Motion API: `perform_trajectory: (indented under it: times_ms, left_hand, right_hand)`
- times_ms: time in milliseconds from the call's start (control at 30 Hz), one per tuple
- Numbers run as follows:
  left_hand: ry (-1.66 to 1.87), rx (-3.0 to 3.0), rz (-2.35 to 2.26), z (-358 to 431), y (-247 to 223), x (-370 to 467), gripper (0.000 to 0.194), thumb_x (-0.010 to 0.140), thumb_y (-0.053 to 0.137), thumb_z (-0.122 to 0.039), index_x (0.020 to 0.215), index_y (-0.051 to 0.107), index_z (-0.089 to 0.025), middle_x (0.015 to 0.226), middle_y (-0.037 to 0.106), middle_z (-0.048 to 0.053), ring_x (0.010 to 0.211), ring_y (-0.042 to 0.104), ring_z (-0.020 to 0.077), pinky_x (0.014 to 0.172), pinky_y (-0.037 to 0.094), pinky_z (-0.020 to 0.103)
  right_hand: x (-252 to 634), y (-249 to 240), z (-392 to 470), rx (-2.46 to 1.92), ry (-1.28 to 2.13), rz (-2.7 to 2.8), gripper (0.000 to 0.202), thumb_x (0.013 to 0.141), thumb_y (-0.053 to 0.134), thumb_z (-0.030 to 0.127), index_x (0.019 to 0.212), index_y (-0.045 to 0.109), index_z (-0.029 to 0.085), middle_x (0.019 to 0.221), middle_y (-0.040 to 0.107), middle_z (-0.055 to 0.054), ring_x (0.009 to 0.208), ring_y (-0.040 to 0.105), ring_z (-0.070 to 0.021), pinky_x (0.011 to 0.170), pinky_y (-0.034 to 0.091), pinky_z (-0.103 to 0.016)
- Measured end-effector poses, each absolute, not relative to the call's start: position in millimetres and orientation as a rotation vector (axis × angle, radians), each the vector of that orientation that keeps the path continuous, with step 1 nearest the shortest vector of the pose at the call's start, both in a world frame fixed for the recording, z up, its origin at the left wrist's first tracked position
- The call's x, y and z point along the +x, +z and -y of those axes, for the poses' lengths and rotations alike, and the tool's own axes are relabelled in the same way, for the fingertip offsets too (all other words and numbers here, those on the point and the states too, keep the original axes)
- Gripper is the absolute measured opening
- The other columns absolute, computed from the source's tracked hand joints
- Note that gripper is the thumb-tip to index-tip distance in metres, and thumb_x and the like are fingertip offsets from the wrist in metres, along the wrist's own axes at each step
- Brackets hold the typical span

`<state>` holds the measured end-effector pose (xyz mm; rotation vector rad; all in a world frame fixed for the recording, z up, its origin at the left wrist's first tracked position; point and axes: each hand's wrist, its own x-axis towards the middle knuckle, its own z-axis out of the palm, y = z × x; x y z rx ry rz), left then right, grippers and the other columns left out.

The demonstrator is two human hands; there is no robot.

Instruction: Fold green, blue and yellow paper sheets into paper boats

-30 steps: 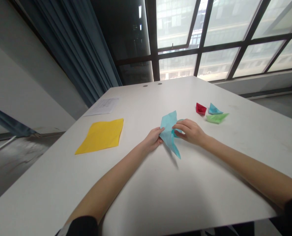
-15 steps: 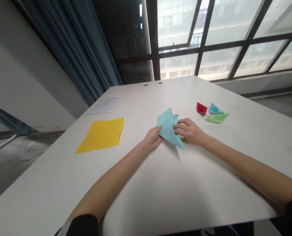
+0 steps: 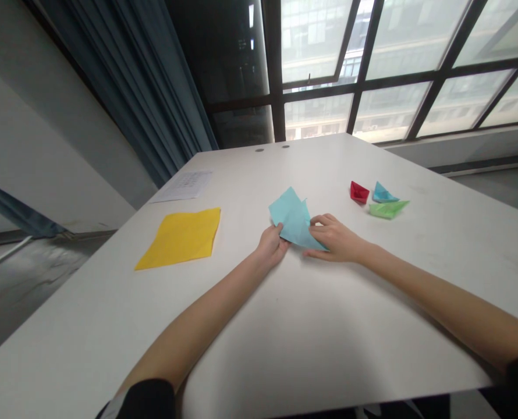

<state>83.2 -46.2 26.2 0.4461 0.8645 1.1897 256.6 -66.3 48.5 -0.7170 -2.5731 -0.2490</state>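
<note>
A partly folded sheet of light blue origami paper [image 3: 291, 213] is held up in front of me, just above the table. My left hand [image 3: 272, 245] pinches its lower left edge, thumb on top and the other fingers underneath. At the lower right corner, my right hand [image 3: 338, 240] has its fingers on the paper's face and its thumb below the edge. A pointed flap rises behind the front layer on the right. The undersides of the folds are hidden.
Yellow paper [image 3: 178, 238] lies to the left on the white table [image 3: 259, 326], and a printed sheet [image 3: 184, 186] lies behind it. Three small folded paper boats, red [image 3: 359, 192], blue [image 3: 383, 193] and green [image 3: 387, 209], sit to the right. Windows [image 3: 320, 116] and a curtain [image 3: 154, 87] stand beyond.
The light blue paper has turned and tilted, its top shifting left and its right point swinging up. My right hand's grip has moved to that point, thumb now spread below it.
</note>
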Motion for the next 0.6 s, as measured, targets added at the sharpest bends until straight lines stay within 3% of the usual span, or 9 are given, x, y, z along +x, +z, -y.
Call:
perform_trajectory:
  times_ms: [167, 333, 433, 600]
  left_hand:
    - [1.142, 0.525, -0.781, 48.6, 23.5, 84.5, 0.017, 0.085, 0.038, -0.009, 0.091, 0.054, -0.01, 0.079, 0.063, 0.008, 0.068, 0.06, 0.012, 0.07, 0.052, 0.028]
    - [1.099, 0.576, -0.77, 53.1, 22.8, 85.6, 0.01, 0.083, 0.045, -0.011, 0.085, 0.054, -0.011, 0.076, 0.063, 0.007, 0.067, 0.059, 0.0118, 0.068, 0.052, 0.027]
    - [1.074, 0.576, -0.787, 54.8, 22.5, 86.8, 0.01, 0.082, 0.044, -0.008, 0.084, 0.054, -0.009, 0.075, 0.062, 0.008, 0.066, 0.059, 0.0125, 0.067, 0.052, 0.026]
    - [0.981, 0.614, -0.822, 58.2, 25.5, 87.6, 0.015, 0.076, 0.044, -0.003, 0.083, 0.056, -0.009, 0.072, 0.063, 0.008, 0.06, 0.059, 0.0117, 0.059, 0.051, 0.023]
  right_hand:
    - [255.7, 51.8, 67.5, -0.731, -0.134, 2.477, 0.024, 0.082, 0.05, 0.039, 0.077, 0.058, 0.017, 0.074, 0.063, -0.006, 0.09, 0.051, -0.0214, 0.077, 0.035, -0.035]
    - [255.1, 52.0, 65.2, -0.676, 0.079, 2.464, 0.024, 0.083, 0.049, 0.039, 0.081, 0.056, 0.017, 0.073, 0.062, -0.005, 0.071, 0.056, -0.0156, 0.075, 0.039, -0.032]
    - [254.0, 47.7, 64.2, -0.642, 0.139, 2.469, 0.025, 0.08, 0.052, 0.041, 0.087, 0.056, 0.017, 0.081, 0.063, -0.008, 0.078, 0.056, -0.0182, 0.072, 0.041, -0.031]
    - [252.4, 37.6, 62.4, -0.786, 0.407, 2.233, 0.025, 0.08, 0.051, 0.041, 0.077, 0.059, 0.017, 0.075, 0.062, -0.006, 0.072, 0.057, -0.0176, 0.066, 0.046, -0.03]
